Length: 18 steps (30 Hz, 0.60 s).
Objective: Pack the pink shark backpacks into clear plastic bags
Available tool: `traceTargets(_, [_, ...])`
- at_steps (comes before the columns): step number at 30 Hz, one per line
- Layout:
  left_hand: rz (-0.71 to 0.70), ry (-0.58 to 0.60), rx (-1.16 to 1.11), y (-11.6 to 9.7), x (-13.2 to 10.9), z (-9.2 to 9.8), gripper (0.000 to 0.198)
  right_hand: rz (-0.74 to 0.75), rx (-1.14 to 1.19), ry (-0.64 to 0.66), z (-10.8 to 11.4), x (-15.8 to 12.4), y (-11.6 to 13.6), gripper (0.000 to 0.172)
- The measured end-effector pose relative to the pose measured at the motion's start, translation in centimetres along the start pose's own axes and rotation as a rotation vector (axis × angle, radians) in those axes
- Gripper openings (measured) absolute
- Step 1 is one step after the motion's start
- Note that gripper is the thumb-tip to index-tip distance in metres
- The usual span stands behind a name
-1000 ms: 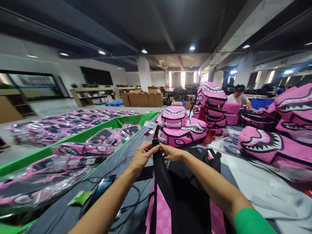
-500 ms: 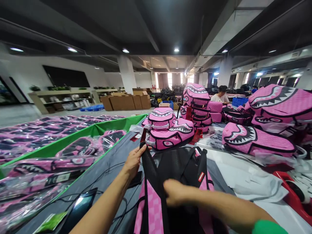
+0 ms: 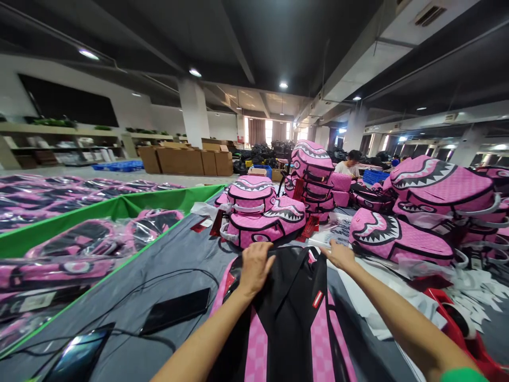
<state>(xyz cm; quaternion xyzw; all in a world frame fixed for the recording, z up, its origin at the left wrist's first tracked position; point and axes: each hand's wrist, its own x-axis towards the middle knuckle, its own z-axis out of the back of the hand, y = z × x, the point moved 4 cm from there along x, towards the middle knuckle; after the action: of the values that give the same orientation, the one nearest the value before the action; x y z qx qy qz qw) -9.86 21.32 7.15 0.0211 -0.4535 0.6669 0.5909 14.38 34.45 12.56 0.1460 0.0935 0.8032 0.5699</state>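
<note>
A black and pink backpack (image 3: 288,297) lies in front of me, its black back panel and straps facing up. My left hand (image 3: 255,269) curls over its upper left edge by the shoulder strap, with the thumb on the near side. At the upper right corner, the fingers of my right hand (image 3: 340,255) grip the top of the other strap, which bears a small red label (image 3: 317,299). Just past the backpack's top sit pink shark-mouth backpacks (image 3: 264,223), stacked with red tags (image 3: 310,227).
Two dark phones (image 3: 177,310) and black cables lie on the grey table (image 3: 167,265) to the left. Beyond a green divider (image 3: 131,204) are plastic-wrapped backpacks (image 3: 79,239). On the right are more pink backpacks (image 3: 401,236), white sheets and a red tape dispenser (image 3: 457,323). A person (image 3: 350,164) sits farther back.
My left hand has moved from the raised left strap onto the backpack's upper edge. My right hand has gone from the middle to the upper right corner. The view has shifted right.
</note>
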Motion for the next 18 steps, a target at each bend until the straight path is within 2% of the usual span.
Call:
traceTargets(2, [-0.182, 0.152, 0.036, -2.7, 0.3, -1.7, 0.024, 0.007, 0.046, 0.019, -0.5, 1.6, 1.0, 0.029])
traceTargets(4, [-0.274, 0.239, 0.02, -4.8, 0.6, -3.6, 0.03, 0.053, 0.071, -0.039, -0.2, 1.4, 2.0, 0.022])
traceTargets(7, [-0.374, 0.286, 0.019, -7.3, 0.7, -6.2, 0.04, 0.167, 0.184, -0.15, 1.6, -1.1, 2.7, 0.022])
traceTargets(10, [-0.438, 0.256, 0.018, -9.0, 0.5, -7.9, 0.022, 0.346, 0.382, -0.178, 2.9, -5.0, 2.8, 0.026])
traceTargets(11, [-0.456, 0.246, 0.021, -9.3, 0.3, -8.3, 0.014, 0.394, 0.427, -0.179, 3.1, -6.4, 2.9, 0.027])
traceTargets(14, [-0.525, 0.236, 0.034, -9.4, -0.2, -8.8, 0.025, 0.449, 0.47, -0.187, 3.3, -10.4, 3.1, 0.024])
traceTargets(18, [-0.576, 0.204, 0.06, -8.9, -1.0, -7.7, 0.02, 0.449, 0.505, -0.25, 4.6, -13.6, 3.2, 0.023])
